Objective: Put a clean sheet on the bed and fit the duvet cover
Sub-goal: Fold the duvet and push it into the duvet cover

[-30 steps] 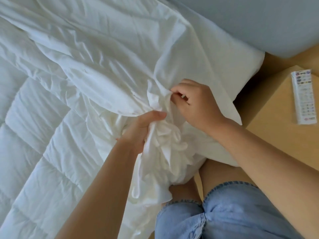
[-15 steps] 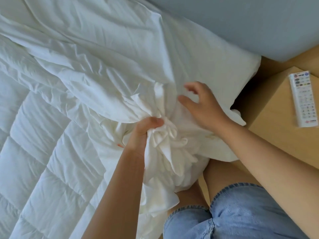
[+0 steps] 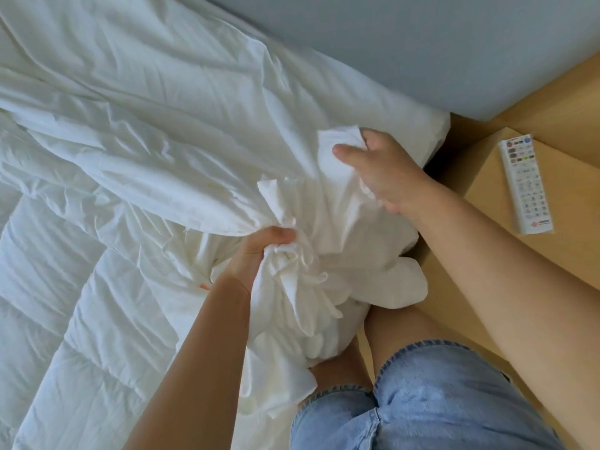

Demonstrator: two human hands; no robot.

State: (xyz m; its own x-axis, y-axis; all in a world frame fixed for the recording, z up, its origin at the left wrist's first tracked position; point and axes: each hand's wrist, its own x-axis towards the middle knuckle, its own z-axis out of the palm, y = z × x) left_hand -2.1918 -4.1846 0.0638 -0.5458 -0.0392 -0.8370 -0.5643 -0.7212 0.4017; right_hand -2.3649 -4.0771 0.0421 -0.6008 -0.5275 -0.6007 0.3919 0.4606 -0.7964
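Light blue denim shorts (image 3: 438, 401) nearest, at the bottom edge. Left hand (image 3: 256, 251) just beyond, forearm angled up from lower centre, fist clenched tight round a bunched wad of the plain white duvet cover (image 3: 162, 141); loose ends hang over the bed edge by the knees. Right hand (image 3: 383, 170) further fwd, fingers curled over a raised fold of the same cover, thumb stuck out left. Quilted white duvet (image 3: 65, 303) on the bed at left, partly under the cover. Slim white remote control (image 3: 524, 186) on light wooden bedside table (image 3: 568, 254), well apart from both hands: coloured btns at far end, red logo at near end, print too small to read. Grey-blue headboard (image 3: 422, 43) farthest.
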